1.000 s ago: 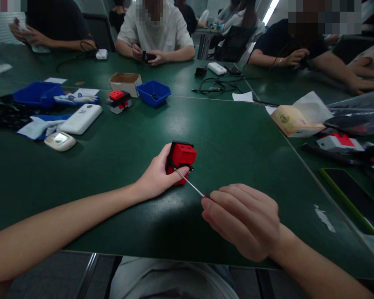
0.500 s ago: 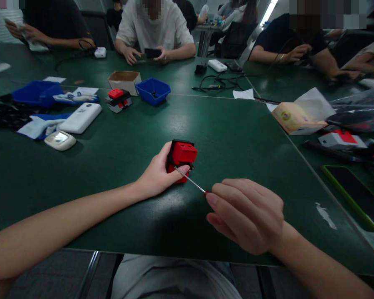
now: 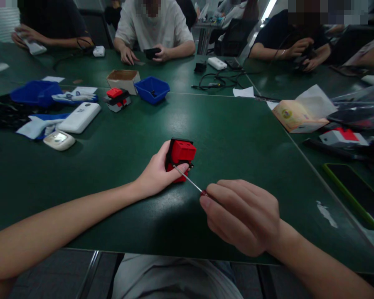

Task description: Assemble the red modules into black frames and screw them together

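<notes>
My left hand is closed around a red and black block-shaped device, holding it on the green table. The thumb lies across its near side. In my right hand is a screwdriver, its dark red handle mostly hidden by the fingers. The thin metal shaft points up and left, and its tip meets the device beside my left thumb. Whether the tip sits in a screw is too small to tell.
Beyond the device stand a blue bin with small dark parts, a cardboard box and a red-grey device. A white power bank lies left. At right are a tissue box and a phone. Several people sit opposite.
My right hand has turned slightly and shifted a little left along the screwdriver's handle. My left hand and the device stay in place. People across the table have moved their hands.
</notes>
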Action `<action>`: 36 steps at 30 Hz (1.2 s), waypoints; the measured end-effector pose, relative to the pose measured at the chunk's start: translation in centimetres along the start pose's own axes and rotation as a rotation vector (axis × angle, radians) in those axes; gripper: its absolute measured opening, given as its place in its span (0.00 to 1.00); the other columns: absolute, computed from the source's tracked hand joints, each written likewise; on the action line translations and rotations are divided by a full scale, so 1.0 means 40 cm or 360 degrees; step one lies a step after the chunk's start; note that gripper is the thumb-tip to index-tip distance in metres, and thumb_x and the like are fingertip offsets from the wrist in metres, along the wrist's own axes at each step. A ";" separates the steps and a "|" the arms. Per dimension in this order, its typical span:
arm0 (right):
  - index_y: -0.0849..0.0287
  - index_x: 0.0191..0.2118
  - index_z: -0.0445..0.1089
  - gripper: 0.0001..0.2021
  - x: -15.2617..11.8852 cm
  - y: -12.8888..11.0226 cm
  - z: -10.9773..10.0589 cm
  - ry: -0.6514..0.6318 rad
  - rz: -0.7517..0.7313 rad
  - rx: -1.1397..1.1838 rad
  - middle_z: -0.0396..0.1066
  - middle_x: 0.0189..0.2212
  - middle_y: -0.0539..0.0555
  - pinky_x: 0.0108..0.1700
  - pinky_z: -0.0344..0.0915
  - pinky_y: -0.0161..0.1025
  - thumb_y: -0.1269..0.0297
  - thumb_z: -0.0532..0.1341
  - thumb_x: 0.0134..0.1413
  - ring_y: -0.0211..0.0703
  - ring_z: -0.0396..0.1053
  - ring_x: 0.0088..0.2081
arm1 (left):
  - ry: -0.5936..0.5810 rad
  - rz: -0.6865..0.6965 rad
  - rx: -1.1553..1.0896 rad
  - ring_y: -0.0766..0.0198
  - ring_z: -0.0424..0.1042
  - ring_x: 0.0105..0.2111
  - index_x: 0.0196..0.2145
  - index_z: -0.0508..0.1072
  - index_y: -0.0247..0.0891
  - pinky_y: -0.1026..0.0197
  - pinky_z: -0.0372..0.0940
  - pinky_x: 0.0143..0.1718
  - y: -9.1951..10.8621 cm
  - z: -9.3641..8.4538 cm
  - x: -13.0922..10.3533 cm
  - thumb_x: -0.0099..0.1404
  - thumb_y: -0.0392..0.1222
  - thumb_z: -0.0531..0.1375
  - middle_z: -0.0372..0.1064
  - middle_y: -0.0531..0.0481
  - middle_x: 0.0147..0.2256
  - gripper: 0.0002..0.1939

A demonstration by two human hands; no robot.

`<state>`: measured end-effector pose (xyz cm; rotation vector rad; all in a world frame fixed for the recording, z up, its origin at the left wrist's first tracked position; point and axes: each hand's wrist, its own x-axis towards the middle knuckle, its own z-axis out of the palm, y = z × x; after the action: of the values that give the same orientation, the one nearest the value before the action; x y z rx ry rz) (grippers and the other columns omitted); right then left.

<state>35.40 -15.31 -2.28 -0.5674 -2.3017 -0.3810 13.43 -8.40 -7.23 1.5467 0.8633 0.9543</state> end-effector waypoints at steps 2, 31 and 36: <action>0.66 0.46 0.72 0.08 -0.005 -0.002 0.000 -0.0014 -0.0011 0.0029 0.73 0.25 0.52 0.30 0.65 0.39 0.75 0.60 0.62 0.42 0.71 0.28 | -0.0004 0.0003 -0.0007 0.54 0.80 0.42 0.57 0.63 0.36 0.54 0.72 0.48 0.000 0.000 0.000 0.66 0.50 0.67 0.75 0.43 0.45 0.28; 0.64 0.45 0.71 0.05 -0.012 0.010 0.005 -0.0004 0.0090 0.0010 0.77 0.30 0.54 0.32 0.69 0.38 0.71 0.62 0.64 0.41 0.75 0.31 | -0.0012 -0.0009 -0.0048 0.56 0.80 0.40 0.58 0.63 0.37 0.56 0.72 0.44 0.000 0.001 0.001 0.67 0.49 0.67 0.75 0.45 0.44 0.27; 0.63 0.46 0.71 0.09 -0.007 0.007 0.009 0.0032 0.0000 0.0017 0.77 0.31 0.55 0.33 0.70 0.40 0.73 0.57 0.63 0.43 0.74 0.33 | 0.0004 0.0010 -0.0032 0.54 0.80 0.42 0.57 0.64 0.37 0.55 0.72 0.47 -0.001 0.002 0.001 0.66 0.50 0.67 0.75 0.44 0.44 0.28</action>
<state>35.50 -15.01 -2.70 -0.5555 -2.2835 -0.3723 13.51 -8.40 -7.30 1.5321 0.8486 0.9671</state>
